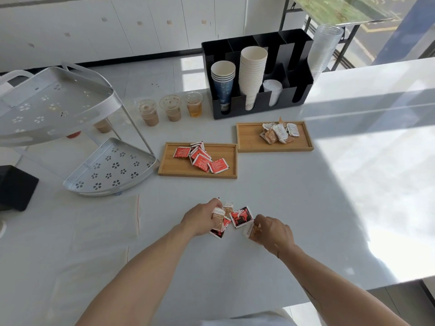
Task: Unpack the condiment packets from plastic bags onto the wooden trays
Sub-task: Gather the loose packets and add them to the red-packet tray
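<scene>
While both forearms reach up from the bottom of the frame, I see my left hand (202, 220) curled around a tan packet (217, 216), with red packets (241, 216) loose on the white table (329, 208) just beside it. My right hand (275, 232), a little lower and to the right, pinches another tan packet (251, 231) between its fingers. Left of the hands, flat clear plastic bags (106, 217) with a red seal strip lie on the table.

Toward the middle of the frame sits a wooden tray (171, 165) holding a heap of red packets (200, 157). Just beyond it to the right, a second wooden tray (303, 142) holds tan and white packets (279, 132).

At the left stands a white two-tier metal rack (58, 109). Beyond the trays, three lidded plastic cups (170, 110) of brown and amber drink stand in a row, and a black organizer (259, 109) in the upper middle holds paper cups (251, 74) and lids, with a stack of clear cups (323, 48) at its right end.
</scene>
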